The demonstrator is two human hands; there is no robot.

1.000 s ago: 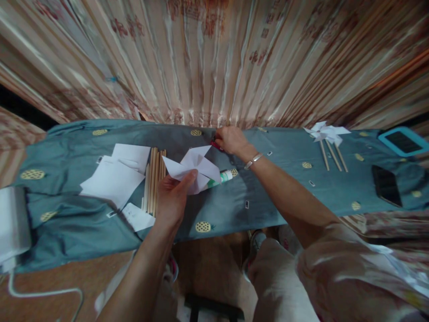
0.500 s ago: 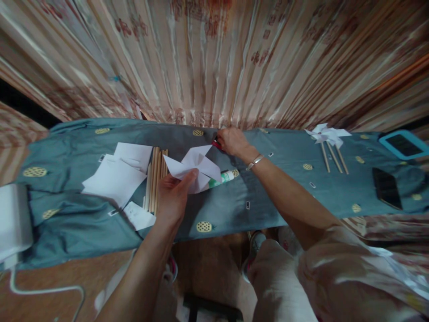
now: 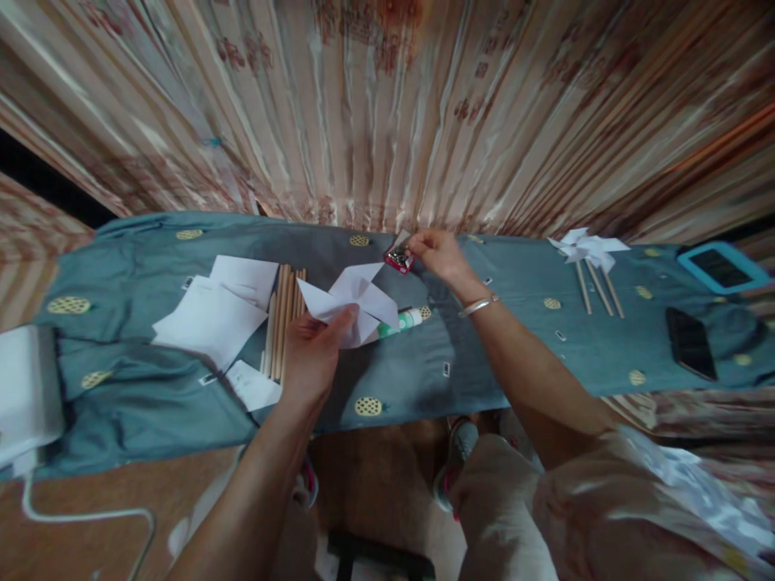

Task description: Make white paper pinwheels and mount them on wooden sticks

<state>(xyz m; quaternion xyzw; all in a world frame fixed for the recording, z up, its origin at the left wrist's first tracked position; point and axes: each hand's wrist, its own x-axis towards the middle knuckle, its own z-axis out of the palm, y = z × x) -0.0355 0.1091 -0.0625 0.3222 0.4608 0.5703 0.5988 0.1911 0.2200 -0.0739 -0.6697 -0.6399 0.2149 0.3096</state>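
My left hand point(image 3: 315, 343) pinches a folded white paper pinwheel point(image 3: 357, 290) at its centre, blades facing up. Partly beneath it lies a green and white glue tube point(image 3: 403, 321). My right hand point(image 3: 439, 254) is at the back of the table, thumb and fingers pressed together beside a small red box point(image 3: 398, 257) that holds small shiny metal pieces. What those fingertips hold, if anything, is too small to make out. Left of the pinwheel lie several wooden sticks point(image 3: 282, 315), partly covered by my left hand.
White paper sheets point(image 3: 211, 323) and a smaller paper piece point(image 3: 251, 386) lie to the left, near a white device point(image 3: 27, 395) with a cable. Finished pinwheels on sticks point(image 3: 596, 278), a black phone point(image 3: 691, 343) and a blue-framed device point(image 3: 723, 266) are on the right.
My right hand has drawn back slightly to the right from the red box, uncovering it and its contents. My left hand keeps hold of the pinwheel in about the same place.
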